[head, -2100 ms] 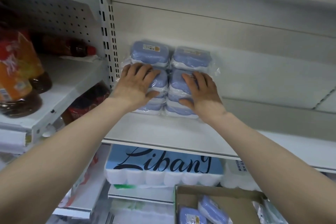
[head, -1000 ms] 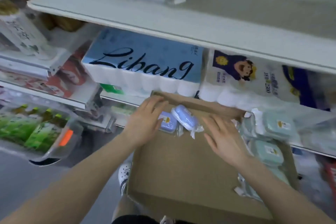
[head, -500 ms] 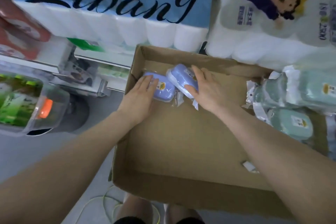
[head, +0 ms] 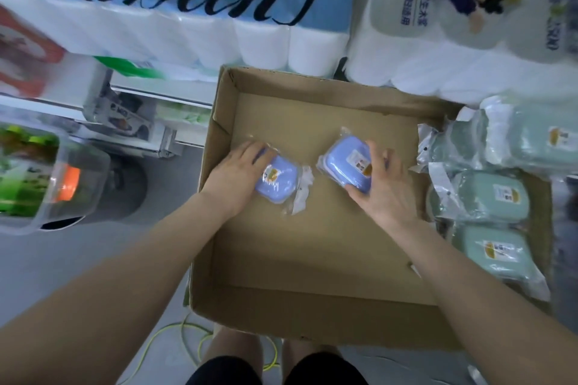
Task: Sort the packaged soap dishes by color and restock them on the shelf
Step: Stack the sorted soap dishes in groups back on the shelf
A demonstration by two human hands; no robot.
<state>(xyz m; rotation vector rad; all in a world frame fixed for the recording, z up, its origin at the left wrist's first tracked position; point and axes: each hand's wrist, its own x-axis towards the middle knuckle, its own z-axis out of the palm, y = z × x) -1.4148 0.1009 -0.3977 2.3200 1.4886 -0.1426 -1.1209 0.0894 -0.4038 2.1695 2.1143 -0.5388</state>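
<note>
Each grip, left hand (head: 237, 175) and right hand (head: 386, 187), curled round one blue soap dish (head: 276, 180) (head: 347, 166) inside cardboard box (head: 312, 319), green soap dishes (head: 488, 197) alongside.

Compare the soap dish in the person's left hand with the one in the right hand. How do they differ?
The left hand holds its blue soap dish nearly flat, label up; the right hand tilts its blue soap dish up on edge. Both are blue, in clear wrap, over the cardboard box.
</note>
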